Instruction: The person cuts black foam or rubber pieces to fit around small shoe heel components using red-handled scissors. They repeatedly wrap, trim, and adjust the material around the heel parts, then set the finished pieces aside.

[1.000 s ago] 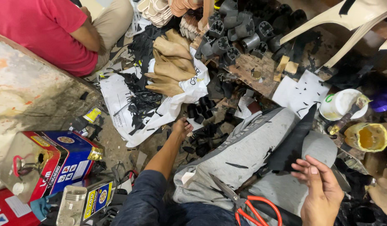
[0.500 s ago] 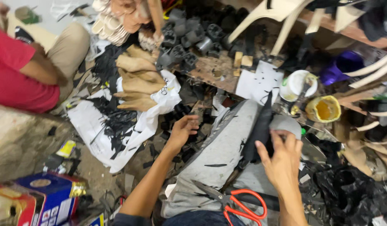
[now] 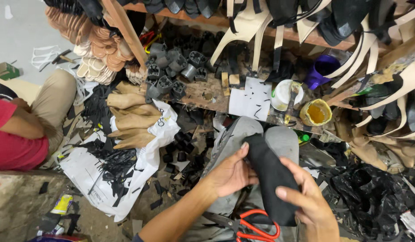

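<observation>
I am looking down at my left hand (image 3: 232, 175) and my right hand (image 3: 308, 201), and both are gripping a long, flat black fabric piece (image 3: 271, 177) that is lying tilted across my grey-trousered lap (image 3: 236, 139). My left thumb is pressing on its upper end; my right fingers are curling over its lower edge. Orange-handled scissors (image 3: 256, 228) are resting just below the piece, on my lap. Ahead, a yellow-stained round tub (image 3: 316, 112) is sitting beside a white lidded pot (image 3: 283, 95) on a cluttered wooden bench (image 3: 203, 94). To the left, tan foot-shaped shoe lasts (image 3: 129, 118) are lying on a white plastic sack (image 3: 99, 172), near a person in a red shirt (image 3: 12, 139).
</observation>
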A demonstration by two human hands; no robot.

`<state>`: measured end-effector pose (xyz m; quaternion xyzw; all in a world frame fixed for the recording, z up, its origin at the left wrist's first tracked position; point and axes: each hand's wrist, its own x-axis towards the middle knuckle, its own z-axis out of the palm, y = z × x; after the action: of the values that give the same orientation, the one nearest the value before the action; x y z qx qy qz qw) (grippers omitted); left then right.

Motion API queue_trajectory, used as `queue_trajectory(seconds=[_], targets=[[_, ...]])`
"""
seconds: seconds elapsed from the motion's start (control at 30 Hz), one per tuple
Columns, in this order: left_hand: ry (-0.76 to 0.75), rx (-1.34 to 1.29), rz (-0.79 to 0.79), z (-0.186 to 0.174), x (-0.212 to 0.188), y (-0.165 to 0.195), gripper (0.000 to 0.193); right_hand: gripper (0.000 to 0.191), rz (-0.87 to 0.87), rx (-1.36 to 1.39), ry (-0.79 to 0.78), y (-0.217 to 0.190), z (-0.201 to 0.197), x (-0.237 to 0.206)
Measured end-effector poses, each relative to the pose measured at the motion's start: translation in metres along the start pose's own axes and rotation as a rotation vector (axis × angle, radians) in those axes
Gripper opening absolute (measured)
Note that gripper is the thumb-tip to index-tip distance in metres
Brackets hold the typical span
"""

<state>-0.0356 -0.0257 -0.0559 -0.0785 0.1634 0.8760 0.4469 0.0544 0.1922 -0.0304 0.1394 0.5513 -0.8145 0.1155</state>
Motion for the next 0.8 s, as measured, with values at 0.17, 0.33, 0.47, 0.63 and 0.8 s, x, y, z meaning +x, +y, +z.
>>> queue_trajectory(seconds=[0.17, 0.33, 0.47, 0.63, 0.8], targets=[[0.145, 0.214, 0.525, 0.007, 0.008, 0.031, 0.059, 0.057, -0.017, -0.068, -0.002, -0.001, -0.034, -0.014], [0.215, 0.614, 0.831, 0.016, 0.002, 0.048, 0.049, 0.033, -0.179, 0.113, 0.226, -0.006, -0.046, -0.012], [0.156, 1.201, 0.965, 0.042, -0.020, 0.037, 0.042, 0.027, -0.369, 0.072, 0.359, -0.027, -0.026, -0.019], [-0.108, 1.391, 0.745, 0.083, -0.044, 0.014, 0.055, 0.035, -0.298, -0.264, 0.442, -0.046, 0.008, -0.025], [0.008, 1.127, 0.597, 0.091, -0.023, -0.005, 0.061, 0.062, -0.429, -0.244, -0.046, -0.016, 0.015, -0.007]])
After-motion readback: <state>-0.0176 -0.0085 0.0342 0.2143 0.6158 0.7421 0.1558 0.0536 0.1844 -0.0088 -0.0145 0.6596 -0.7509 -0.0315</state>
